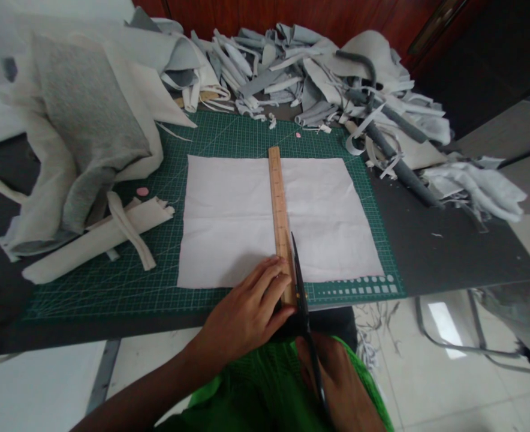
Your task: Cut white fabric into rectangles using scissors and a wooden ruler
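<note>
A white square of fabric point(229, 222) lies flat on a green cutting mat point(112, 288). A wooden ruler point(279, 204) runs down its middle, from the far edge to the near edge. My left hand point(247, 312) presses flat on the ruler's near end, fingers stretched out. My right hand point(337, 378) is low at the table's edge, closed on black scissors point(301, 294). Their blades point away from me along the ruler's right side, at the fabric's near edge.
Folded grey and cream fabric point(85, 132) is heaped at the left, with rolled strips point(107, 234) on the mat. A pile of grey and white offcuts point(328, 78) fills the back and right of the dark table point(449, 252). Tiled floor shows below right.
</note>
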Demonstrator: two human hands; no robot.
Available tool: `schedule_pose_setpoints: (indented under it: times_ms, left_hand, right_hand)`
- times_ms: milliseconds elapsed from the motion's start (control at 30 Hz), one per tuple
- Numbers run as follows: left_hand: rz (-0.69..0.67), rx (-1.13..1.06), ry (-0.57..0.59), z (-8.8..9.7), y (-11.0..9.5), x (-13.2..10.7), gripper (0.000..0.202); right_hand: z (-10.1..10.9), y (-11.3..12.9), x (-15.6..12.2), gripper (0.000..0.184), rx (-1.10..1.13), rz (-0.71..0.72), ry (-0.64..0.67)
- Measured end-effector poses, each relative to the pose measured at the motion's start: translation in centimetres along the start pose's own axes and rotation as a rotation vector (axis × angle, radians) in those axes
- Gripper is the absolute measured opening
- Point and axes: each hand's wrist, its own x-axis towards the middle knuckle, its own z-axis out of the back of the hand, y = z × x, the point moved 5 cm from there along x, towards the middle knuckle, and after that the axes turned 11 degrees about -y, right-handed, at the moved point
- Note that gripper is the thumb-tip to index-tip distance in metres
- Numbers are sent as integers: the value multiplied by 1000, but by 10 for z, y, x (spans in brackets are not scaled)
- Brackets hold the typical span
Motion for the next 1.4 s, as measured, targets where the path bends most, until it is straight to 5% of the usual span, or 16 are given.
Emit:
schedule_pose_setpoints:
  times_ms: [767, 1400]
  left_hand:
    - [17, -22, -10, 2, 0, 2, 32]
    - [7, -6, -15, 2, -1, 2, 35]
  right_hand:
    - [-6, 15, 1, 58, 50, 60, 27]
    - [-12, 1, 3, 55, -5, 69, 53]
